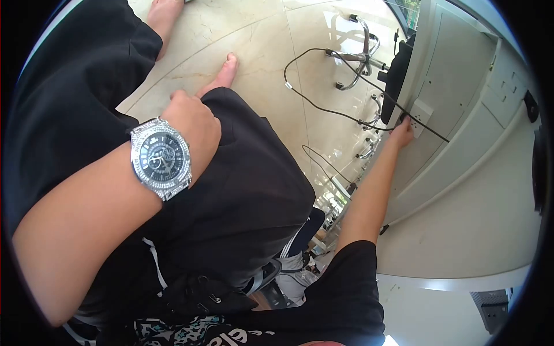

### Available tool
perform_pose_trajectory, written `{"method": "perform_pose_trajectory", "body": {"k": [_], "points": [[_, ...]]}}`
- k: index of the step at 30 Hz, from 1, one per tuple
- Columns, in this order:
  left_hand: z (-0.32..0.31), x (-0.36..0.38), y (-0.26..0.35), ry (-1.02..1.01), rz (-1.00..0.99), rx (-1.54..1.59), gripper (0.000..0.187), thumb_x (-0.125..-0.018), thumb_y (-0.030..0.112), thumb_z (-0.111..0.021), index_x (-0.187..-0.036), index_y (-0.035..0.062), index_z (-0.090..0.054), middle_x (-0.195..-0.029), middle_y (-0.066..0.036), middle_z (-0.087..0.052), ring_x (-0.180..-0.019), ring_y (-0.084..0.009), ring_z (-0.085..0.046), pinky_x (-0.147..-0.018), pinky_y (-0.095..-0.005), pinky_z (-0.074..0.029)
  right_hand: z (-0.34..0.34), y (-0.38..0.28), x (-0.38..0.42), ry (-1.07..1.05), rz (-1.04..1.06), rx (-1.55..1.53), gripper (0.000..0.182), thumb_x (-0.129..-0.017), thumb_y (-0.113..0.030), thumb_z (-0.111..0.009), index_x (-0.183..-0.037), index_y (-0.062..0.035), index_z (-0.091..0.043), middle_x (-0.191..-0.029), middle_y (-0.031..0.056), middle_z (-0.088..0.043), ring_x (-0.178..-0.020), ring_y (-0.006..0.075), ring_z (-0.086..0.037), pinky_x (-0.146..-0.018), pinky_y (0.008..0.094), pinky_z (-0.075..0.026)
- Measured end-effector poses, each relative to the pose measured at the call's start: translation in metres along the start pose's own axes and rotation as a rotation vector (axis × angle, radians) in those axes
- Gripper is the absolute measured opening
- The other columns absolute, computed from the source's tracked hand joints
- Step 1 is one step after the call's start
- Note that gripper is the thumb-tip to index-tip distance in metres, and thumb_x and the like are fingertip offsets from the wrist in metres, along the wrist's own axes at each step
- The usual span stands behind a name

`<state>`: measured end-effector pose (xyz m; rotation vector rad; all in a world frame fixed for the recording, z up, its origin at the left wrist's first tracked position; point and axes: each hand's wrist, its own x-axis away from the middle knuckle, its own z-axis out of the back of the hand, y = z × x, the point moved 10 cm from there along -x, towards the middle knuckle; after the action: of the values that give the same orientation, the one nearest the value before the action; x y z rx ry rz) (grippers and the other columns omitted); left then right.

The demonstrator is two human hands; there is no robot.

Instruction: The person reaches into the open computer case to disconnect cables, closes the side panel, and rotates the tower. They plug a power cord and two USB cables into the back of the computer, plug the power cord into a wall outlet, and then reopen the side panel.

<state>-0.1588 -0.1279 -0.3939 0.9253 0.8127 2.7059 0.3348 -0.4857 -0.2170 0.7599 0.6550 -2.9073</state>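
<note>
My left hand (193, 130), below a glittering silver watch (161, 158), rests on the black trousers (242, 184) at my knee. Its knuckles are bent and the fingertips are hidden, so its grip cannot be told. With my right arm stretched out, my right hand (403, 134) is closed around the end of a black cable (323, 108), right beside a white power socket (422, 117) on the desk's grey panel. The fingers cover the cable's end, and whether it sits in the socket cannot be seen. The cable loops out over the floor.
A grey-white desk panel (456, 63) fills the right side. Chrome chair legs (365, 56) stand on the shiny tiled floor (265, 34). A second thin cable (323, 158) lies lower down. Bare feet (226, 72) are on the tiles, and a bag (202, 297) hangs at my waist.
</note>
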Motion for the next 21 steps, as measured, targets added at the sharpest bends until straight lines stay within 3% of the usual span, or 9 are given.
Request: {"method": "perform_pose_trajectory", "body": {"k": [2,3,7,9,10,12,13,17,21], "points": [[0.003,0.003,0.002,0.017,0.03,-0.083,0.022,-0.093,0.031,-0.068,-0.097,0.0094,-0.068,-0.09,-0.007,-0.071,-0.09,-0.0232,-0.069,-0.082,-0.036,-0.048,-0.006,-0.017,0.001,-0.041,0.085,0.37,0.055,-0.092,-0.045,-0.067,-0.095,0.0096,-0.071,-0.094,0.02,-0.075,-0.084,0.0354,-0.072,-0.084,0.0434,-0.054],[0.006,0.003,0.008,0.021,-0.011,-0.016,0.024,-0.092,0.032,-0.069,-0.098,0.0085,-0.068,-0.089,-0.008,-0.071,-0.089,-0.0233,-0.068,-0.082,-0.0361,-0.048,-0.002,-0.026,0.016,-0.062,-0.044,0.304,0.051,-0.093,-0.042,-0.069,-0.089,0.0088,-0.07,-0.088,0.0193,-0.075,-0.074,0.0332,-0.072,-0.074,0.0424,-0.055],[0.007,0.003,0.023,0.008,-0.112,0.082,0.027,-0.092,0.033,-0.071,-0.098,0.0068,-0.068,-0.087,-0.008,-0.07,-0.089,-0.0234,-0.068,-0.082,-0.0363,-0.048,-0.008,-0.016,0.011,-0.149,0.004,0.362,0.046,-0.093,-0.038,-0.071,-0.079,0.006,-0.066,-0.077,0.0156,-0.072,-0.063,0.0258,-0.069,-0.059,0.0386,-0.053],[0.006,0.005,0.024,-0.01,-0.144,0.08,0.028,-0.091,0.033,-0.071,-0.099,0.0065,-0.068,-0.087,-0.008,-0.07,-0.089,-0.0235,-0.068,-0.082,-0.0363,-0.048,-0.001,-0.012,0.027,-0.185,-0.074,0.027,0.041,-0.097,-0.036,-0.069,-0.079,0.0011,-0.065,-0.073,0.011,-0.068,-0.059,0.0195,-0.064,-0.051,0.0331,-0.049],[0.005,0.007,0.019,-0.003,-0.109,0.094,0.028,-0.091,0.033,-0.072,-0.099,0.0065,-0.068,-0.087,-0.008,-0.07,-0.089,-0.0238,-0.068,-0.082,-0.0365,-0.048,0.008,-0.015,0.031,-0.178,-0.075,0.033,0.041,-0.097,-0.036,-0.069,-0.079,0.0011,-0.065,-0.073,0.011,-0.068,-0.059,0.0195,-0.064,-0.051,0.0331,-0.049],[0.006,0.008,0.013,0.006,-0.066,0.102,0.028,-0.091,0.033,-0.072,-0.099,0.0064,-0.068,-0.087,-0.008,-0.07,-0.089,-0.0241,-0.068,-0.082,-0.0366,-0.049,0.003,0.006,0.044,-0.182,-0.359,-0.64,0.035,-0.1,-0.034,-0.066,-0.087,-0.0008,-0.065,-0.072,0.0063,-0.063,-0.055,0.0168,-0.059,-0.05,0.0307,-0.046],[0.005,0.007,0.012,-0.012,-0.066,0.095,0.027,-0.091,0.032,-0.072,-0.098,0.0063,-0.068,-0.087,-0.008,-0.07,-0.089,-0.0243,-0.068,-0.082,-0.0368,-0.049,0.006,0.008,0.043,-0.162,-0.409,-0.748,0.033,-0.101,-0.033,-0.065,-0.095,-0.0007,-0.063,-0.076,0.0055,-0.062,-0.058,0.0175,-0.057,-0.053,0.0293,-0.047],[-0.003,0.001,0.015,0.009,-0.023,0.163,0.027,-0.091,0.031,-0.072,-0.099,0.0063,-0.068,-0.087,-0.009,-0.069,-0.09,-0.0246,-0.067,-0.083,-0.0368,-0.049,0.0,0.013,0.024,-0.329,-0.459,-0.875,0.036,-0.104,-0.034,-0.058,-0.097,0.0007,-0.062,-0.083,0.0071,-0.063,-0.066,0.0172,-0.057,-0.059,0.0291,-0.05],[-0.012,-0.002,0.017,-0.067,-0.015,0.093,0.026,-0.091,0.031,-0.072,-0.1,0.0064,-0.068,-0.087,-0.009,-0.069,-0.09,-0.0246,-0.067,-0.083,-0.037,-0.049,-0.007,0.034,0.019,-0.233,-0.589,-0.947,0.032,-0.107,-0.03,-0.049,-0.102,-0.0009,-0.06,-0.085,0.0085,-0.062,-0.068,0.0186,-0.056,-0.06,0.0303,-0.051]]}}
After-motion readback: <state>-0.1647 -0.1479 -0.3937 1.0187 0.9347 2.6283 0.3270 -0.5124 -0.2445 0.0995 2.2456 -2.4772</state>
